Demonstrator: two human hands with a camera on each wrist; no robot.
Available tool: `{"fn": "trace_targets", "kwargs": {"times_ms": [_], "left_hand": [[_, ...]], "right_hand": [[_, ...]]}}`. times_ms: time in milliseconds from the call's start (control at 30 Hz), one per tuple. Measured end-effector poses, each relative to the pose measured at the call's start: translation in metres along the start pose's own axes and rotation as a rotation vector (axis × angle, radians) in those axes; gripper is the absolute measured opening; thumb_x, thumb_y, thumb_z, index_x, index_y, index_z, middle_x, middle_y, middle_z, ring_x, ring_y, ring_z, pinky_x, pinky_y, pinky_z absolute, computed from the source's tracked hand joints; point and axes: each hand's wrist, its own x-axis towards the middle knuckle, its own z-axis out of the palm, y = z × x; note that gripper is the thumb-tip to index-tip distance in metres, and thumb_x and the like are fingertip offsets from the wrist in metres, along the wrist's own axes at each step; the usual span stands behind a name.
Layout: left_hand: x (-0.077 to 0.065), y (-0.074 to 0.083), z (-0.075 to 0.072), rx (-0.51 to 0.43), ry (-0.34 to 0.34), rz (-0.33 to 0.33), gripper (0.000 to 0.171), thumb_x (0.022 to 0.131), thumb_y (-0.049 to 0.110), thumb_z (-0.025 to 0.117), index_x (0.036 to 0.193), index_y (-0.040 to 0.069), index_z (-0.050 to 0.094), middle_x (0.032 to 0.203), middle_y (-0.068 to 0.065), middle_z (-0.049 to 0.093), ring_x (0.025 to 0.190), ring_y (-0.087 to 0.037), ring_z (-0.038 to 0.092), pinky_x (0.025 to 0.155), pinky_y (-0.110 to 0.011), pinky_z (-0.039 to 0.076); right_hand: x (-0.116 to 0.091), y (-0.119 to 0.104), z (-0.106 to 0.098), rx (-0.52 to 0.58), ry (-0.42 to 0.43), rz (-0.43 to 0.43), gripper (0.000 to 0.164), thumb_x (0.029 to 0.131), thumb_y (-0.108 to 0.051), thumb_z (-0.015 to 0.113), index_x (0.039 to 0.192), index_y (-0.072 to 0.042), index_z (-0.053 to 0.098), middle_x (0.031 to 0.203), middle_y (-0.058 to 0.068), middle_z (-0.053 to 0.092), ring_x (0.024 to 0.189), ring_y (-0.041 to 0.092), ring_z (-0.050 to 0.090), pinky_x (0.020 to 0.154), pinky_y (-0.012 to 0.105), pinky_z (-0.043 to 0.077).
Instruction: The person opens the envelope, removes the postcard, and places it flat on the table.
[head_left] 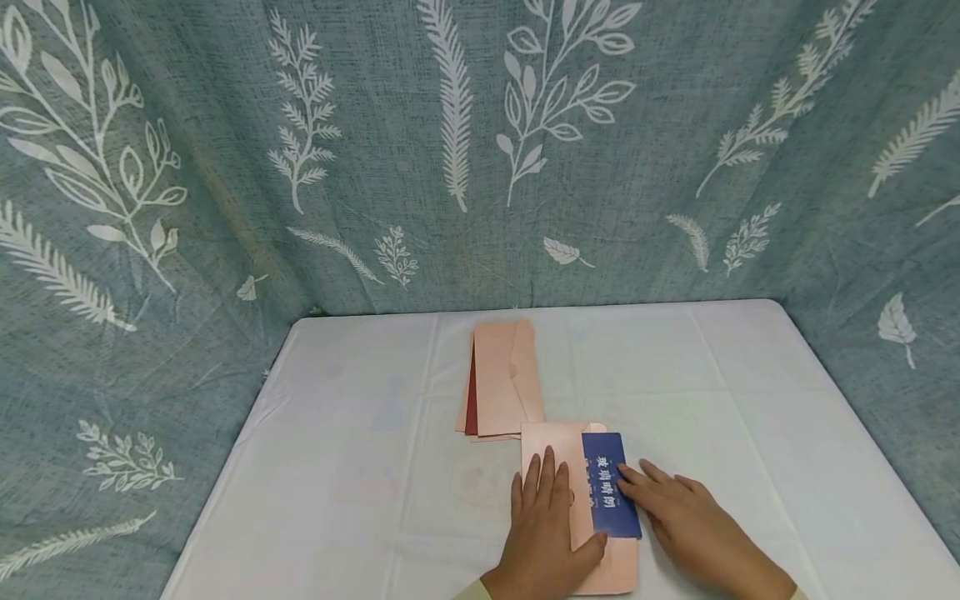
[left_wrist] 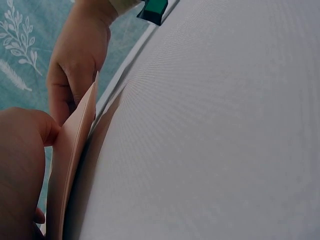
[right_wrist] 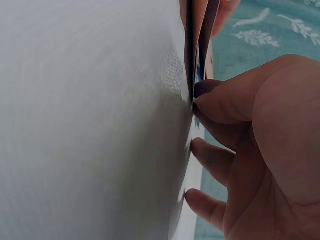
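Observation:
A pink envelope (head_left: 551, 442) lies near the table's front, right of the middle. From its right side a dark blue card (head_left: 611, 483) with white characters sticks out. The card's left part is hidden under the envelope's front layer, which cuts off the lettering. My left hand (head_left: 542, 525) rests on the envelope with its fingers straight. With thumb and forefinger, my right hand (head_left: 686, 521) pinches the card's right edge; the right wrist view shows this pinch of the right hand (right_wrist: 250, 135) close to the tabletop.
Behind the held envelope lies a small stack of pink envelopes (head_left: 506, 379), with a dark red piece (head_left: 472, 400) showing at its left. A white cloth covers the table (head_left: 337, 467). A green patterned curtain (head_left: 480, 150) hangs around the back and sides.

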Motion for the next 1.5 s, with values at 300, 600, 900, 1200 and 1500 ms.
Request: {"fn": "trace_targets", "kwargs": {"times_ms": [300,600,900,1200,1500], "left_hand": [[0.001,0.000,0.000,-0.003,0.009,0.007,0.097,0.099,0.059,0.066,0.166,-0.004,0.036,0.179,-0.021,0.013,0.164,-0.042,0.011,0.123,-0.072,0.011],[0.001,0.000,0.001,-0.022,-0.005,-0.003,0.097,0.099,0.059,0.065,0.166,-0.004,0.035,0.180,-0.019,0.011,0.164,-0.042,0.009,0.123,-0.072,0.008],[0.002,0.001,0.003,0.032,0.007,0.012,0.097,0.097,0.055,0.071,0.165,-0.005,0.037,0.179,-0.022,0.012,0.164,-0.042,0.009,0.123,-0.072,0.011],[0.000,0.000,0.007,0.142,0.039,0.031,0.099,0.095,0.061,0.073,0.164,-0.002,0.041,0.177,-0.024,0.017,0.163,-0.042,0.014,0.123,-0.070,0.018],[0.000,0.001,0.004,0.158,0.021,0.021,0.103,0.095,0.065,0.074,0.164,-0.003,0.040,0.177,-0.025,0.017,0.163,-0.044,0.015,0.122,-0.070,0.019]], "right_hand": [[-0.003,0.006,-0.002,-0.013,0.032,-0.036,0.045,0.107,-0.012,0.068,0.151,-0.018,0.068,0.160,0.002,0.057,0.151,0.035,0.046,0.113,0.065,0.040],[-0.005,0.009,-0.005,-0.006,0.042,-0.037,0.044,0.106,-0.010,0.068,0.149,-0.017,0.070,0.160,0.004,0.057,0.151,0.037,0.046,0.112,0.066,0.040],[-0.004,0.009,-0.005,0.005,0.031,-0.023,0.042,0.107,-0.013,0.069,0.148,-0.017,0.070,0.160,0.004,0.057,0.152,0.037,0.045,0.113,0.067,0.039],[-0.006,0.015,-0.004,0.053,0.103,-0.077,0.039,0.107,-0.011,0.068,0.145,-0.014,0.072,0.162,0.008,0.054,0.149,0.036,0.049,0.112,0.064,0.043],[-0.007,0.020,-0.012,0.246,0.223,-0.069,0.047,0.106,-0.006,0.067,0.153,-0.008,0.063,0.159,0.013,0.056,0.144,0.040,0.054,0.110,0.062,0.045]]}}
